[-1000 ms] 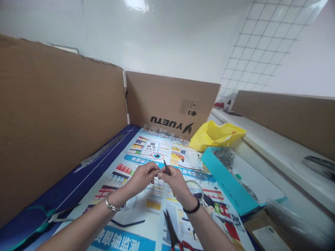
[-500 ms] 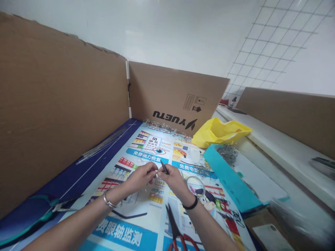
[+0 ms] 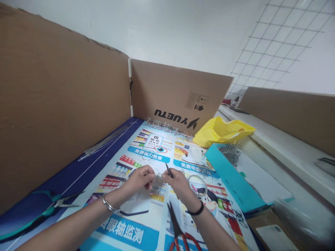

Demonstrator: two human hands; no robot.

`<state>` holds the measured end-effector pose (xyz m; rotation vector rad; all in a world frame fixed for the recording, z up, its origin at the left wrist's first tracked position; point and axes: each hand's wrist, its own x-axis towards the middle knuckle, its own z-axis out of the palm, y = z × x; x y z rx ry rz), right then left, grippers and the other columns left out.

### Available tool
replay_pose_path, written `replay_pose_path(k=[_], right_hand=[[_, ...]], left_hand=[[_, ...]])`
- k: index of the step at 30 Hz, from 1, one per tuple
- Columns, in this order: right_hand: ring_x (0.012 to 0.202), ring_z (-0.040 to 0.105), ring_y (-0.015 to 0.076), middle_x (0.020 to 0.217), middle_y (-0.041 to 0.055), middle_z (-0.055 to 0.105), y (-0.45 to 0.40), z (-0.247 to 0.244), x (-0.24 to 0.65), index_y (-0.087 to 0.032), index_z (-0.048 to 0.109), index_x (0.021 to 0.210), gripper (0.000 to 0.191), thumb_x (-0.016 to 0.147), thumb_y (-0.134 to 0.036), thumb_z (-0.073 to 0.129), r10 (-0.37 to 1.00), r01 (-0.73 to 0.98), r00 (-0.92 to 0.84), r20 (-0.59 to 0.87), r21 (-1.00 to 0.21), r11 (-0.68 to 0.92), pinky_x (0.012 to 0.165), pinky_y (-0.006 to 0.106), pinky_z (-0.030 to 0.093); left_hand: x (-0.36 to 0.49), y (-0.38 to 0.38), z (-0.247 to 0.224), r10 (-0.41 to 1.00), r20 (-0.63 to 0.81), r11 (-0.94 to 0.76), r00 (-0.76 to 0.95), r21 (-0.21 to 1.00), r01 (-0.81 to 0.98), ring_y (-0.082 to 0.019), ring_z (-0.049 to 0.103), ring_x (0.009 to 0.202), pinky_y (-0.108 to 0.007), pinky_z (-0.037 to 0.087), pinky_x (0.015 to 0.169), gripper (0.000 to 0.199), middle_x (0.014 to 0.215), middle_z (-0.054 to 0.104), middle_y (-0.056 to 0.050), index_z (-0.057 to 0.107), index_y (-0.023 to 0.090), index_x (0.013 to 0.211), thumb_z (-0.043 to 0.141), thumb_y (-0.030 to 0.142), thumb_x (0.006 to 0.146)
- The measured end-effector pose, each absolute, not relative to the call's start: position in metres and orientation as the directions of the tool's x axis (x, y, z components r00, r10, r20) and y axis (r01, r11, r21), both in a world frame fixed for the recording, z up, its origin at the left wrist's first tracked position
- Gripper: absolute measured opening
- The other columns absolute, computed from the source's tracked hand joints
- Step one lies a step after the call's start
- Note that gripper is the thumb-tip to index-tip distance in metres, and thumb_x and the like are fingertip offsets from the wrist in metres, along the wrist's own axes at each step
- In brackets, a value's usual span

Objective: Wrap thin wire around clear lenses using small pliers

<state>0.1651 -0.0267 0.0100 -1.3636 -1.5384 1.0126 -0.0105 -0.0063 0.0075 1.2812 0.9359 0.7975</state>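
My left hand point(image 3: 142, 179), with a silver bangle at the wrist, is closed in a pinch over the printed sheet point(image 3: 157, 219). What its fingertips grip is too small to make out. A short gap to the right, my right hand point(image 3: 176, 181), with a black band at the wrist, is closed around a slim dark pointed tool point(image 3: 169, 170). Thin, faint wire loops point(image 3: 157, 179) show between the two hands. Red-handled long-nose pliers point(image 3: 176, 223) lie below my right hand. A wire coil point(image 3: 197, 185) lies right of it.
Teal-handled pliers point(image 3: 52, 205) lie at the left, near thin rods point(image 3: 104, 141). A turquoise box point(image 3: 232, 181) of wire pieces and a yellow bag point(image 3: 222, 132) are at the right. Cardboard panels point(image 3: 178, 94) stand behind and left. A plastic-wrapped carton point(image 3: 274, 230) sits lower right.
My hands have moved apart, leaving a gap between their fingertips. The dark tool in my right hand has shifted slightly right. The whole view has shifted a little.
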Motion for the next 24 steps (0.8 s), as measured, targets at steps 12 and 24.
replay_pose_path(k=[12, 24], right_hand=[[0.058, 0.045, 0.0111, 0.060, -0.0026, 0.052, -0.0236, 0.0050, 0.1682, -0.016, 0.056, 0.071, 0.023, 0.077, -0.038, 0.054, 0.996, 0.332, -0.080, 0.042, -0.941, 0.066, 0.056, 0.023, 0.035], [0.059, 0.045, 0.0112, 0.062, -0.0036, 0.050, -0.0216, 0.0001, 0.1678, -0.017, 0.054, 0.070, 0.020, 0.074, -0.037, 0.057, 0.989, 0.367, -0.131, 0.063, -0.924, 0.107, 0.056, 0.022, 0.036]], left_hand=[[-0.0076, -0.0089, 0.0023, 0.921, -0.086, 0.098, 0.380, 0.995, -0.012, -0.008, 0.054, 0.044, -0.020, 0.038, 0.047, 0.018, 0.055, 0.057, 0.006, 0.046, 0.017, 0.069, 0.056, 0.031, 0.075], [-0.0132, -0.0044, 0.0029, 0.849, -0.130, 0.125, 0.512, 0.991, 0.045, -0.010, 0.056, 0.050, -0.022, 0.041, 0.053, 0.017, 0.060, 0.059, 0.005, 0.056, 0.017, 0.078, 0.061, 0.031, 0.071]])
